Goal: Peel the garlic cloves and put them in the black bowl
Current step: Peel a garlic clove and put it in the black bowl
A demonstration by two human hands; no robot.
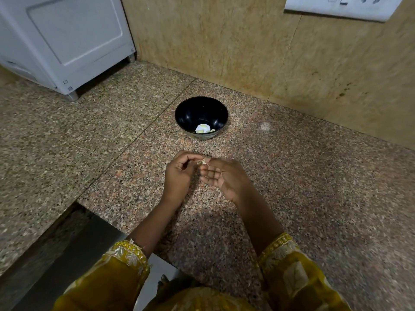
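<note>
A black bowl [201, 116] stands on the speckled granite counter, with a few pale peeled garlic cloves [203, 128] at its bottom. Just in front of the bowl, my two hands meet above the counter. My left hand [179, 173] has its fingers curled and pinches a small garlic clove [204, 162] with papery skin at its fingertips. My right hand [221, 175] faces it with the palm turned up, and its thumb and forefinger pinch the same clove from the other side. Most of the clove is hidden by the fingers.
A white appliance [67, 41] stands at the back left on the counter [314, 198]. A tan stone wall [247, 52] runs behind the bowl, with a white socket plate [341, 6] at the top right. The counter's edge drops off at the lower left.
</note>
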